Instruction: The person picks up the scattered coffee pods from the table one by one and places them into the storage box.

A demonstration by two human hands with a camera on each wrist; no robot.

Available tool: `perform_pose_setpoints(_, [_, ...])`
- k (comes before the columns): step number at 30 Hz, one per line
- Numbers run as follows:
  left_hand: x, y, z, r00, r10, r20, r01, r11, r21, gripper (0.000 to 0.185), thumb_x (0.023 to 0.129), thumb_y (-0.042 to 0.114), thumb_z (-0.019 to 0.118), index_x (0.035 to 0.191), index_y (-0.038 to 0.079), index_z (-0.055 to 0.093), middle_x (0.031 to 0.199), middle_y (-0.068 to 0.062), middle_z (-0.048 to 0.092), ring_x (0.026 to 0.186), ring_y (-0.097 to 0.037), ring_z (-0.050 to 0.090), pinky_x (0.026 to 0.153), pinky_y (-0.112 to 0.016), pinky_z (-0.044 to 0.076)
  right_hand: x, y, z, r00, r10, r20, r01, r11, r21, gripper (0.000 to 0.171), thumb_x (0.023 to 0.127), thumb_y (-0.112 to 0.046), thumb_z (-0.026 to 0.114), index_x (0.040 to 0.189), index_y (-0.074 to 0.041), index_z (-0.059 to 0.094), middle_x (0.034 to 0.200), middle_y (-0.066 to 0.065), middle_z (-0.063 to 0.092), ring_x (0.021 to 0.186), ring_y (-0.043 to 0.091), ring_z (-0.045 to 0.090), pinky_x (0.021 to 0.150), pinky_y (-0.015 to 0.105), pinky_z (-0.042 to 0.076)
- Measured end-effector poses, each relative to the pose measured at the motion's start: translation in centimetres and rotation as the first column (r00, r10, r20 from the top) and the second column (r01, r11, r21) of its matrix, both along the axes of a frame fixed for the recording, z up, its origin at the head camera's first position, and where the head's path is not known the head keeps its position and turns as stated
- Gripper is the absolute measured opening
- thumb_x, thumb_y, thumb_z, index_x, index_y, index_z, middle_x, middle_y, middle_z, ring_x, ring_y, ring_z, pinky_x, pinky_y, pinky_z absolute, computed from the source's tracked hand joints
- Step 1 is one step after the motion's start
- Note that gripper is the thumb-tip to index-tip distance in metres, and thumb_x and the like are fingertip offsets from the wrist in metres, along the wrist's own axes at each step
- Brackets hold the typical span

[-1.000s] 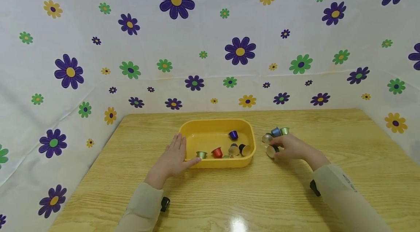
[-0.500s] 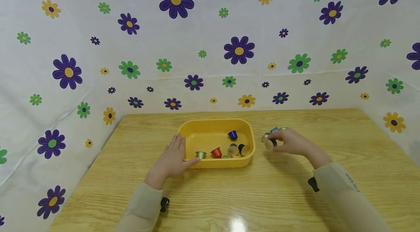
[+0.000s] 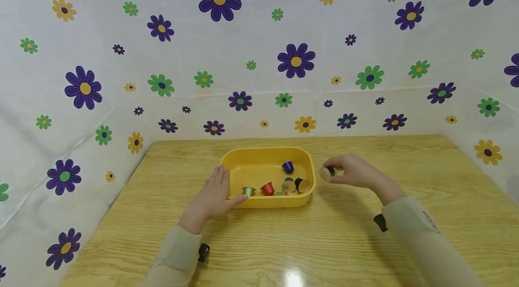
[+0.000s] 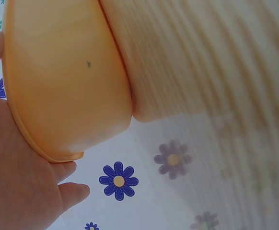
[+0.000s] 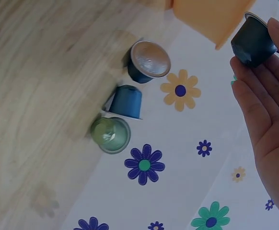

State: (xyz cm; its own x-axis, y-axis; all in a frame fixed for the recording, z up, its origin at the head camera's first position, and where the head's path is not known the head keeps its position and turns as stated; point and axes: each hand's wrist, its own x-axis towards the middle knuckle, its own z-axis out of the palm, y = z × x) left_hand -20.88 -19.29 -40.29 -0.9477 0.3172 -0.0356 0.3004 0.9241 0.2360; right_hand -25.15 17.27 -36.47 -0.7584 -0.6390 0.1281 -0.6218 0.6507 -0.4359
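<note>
My right hand (image 3: 357, 170) pinches a dark coffee capsule (image 5: 254, 40) between thumb and fingers, beside the right end of a yellow bin (image 3: 265, 202). The capsule's pale lid (image 3: 325, 174) faces left in the head view. My left hand (image 3: 208, 197) lies with straight fingers along the bin's left rim, its thumb stretched over the front rim. Inside the bin are a blue-purple capsule (image 3: 288, 167), a red capsule (image 3: 267, 189), a light green capsule (image 3: 248, 191) and several others. The right hand covers the loose capsules on the table in the head view.
In the right wrist view, a dark capsule with a shiny lid (image 5: 150, 58), a blue capsule (image 5: 126, 101) and a green capsule (image 5: 113, 134) lie on the wooden table (image 3: 259, 242). A white flowered cloth (image 3: 182, 48) hangs behind the table and at both sides.
My right hand has lifted the dark capsule from the table and carried it up and left toward the bin. The left hand has stayed on the rim.
</note>
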Motion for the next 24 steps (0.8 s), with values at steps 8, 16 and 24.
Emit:
perform_pose_setpoints(8, [0.0,0.2,0.5,1.000,0.011,0.012,-0.011,1.000,0.003,0.100,0.079,0.070,0.033,0.138,-0.008,0.008,0.144,-0.023,0.001,0.131,-0.033,-0.002,0.102,-0.050,0.012,-0.8,-1.6,1.2,1.000,0.017,-0.017,-0.017,1.000,0.022,0.031,0.079,-0.015,0.065,0.107,-0.001,0.063,0.097,0.006,0.064,0.077,0.016,0.055,0.071,0.032,0.048])
perform_pose_setpoints(16, [-0.1,0.3,0.7,1.000,0.014,0.016,-0.014,1.000,0.010,0.100,0.080,0.069,0.033,0.137,-0.009,0.009,0.144,-0.024,0.001,0.131,-0.034,-0.002,0.102,-0.050,0.012,-1.6,-3.9,1.4,0.999,0.041,0.016,-0.041,0.999,0.009,0.033,0.080,-0.017,0.066,0.109,-0.003,0.062,0.102,0.006,0.063,0.091,0.020,0.057,0.082,0.038,0.045])
perform_pose_setpoints(24, [-0.2,0.6,0.9,0.999,0.023,0.030,-0.023,1.000,-0.004,0.100,0.079,0.070,0.033,0.138,-0.008,0.009,0.144,-0.023,0.001,0.132,-0.033,-0.003,0.102,-0.050,0.013,-2.9,-6.0,0.4,0.997,0.065,0.039,-0.064,0.998,-0.009,0.033,0.080,-0.018,0.066,0.109,-0.004,0.062,0.102,0.005,0.063,0.091,0.020,0.057,0.082,0.036,0.045])
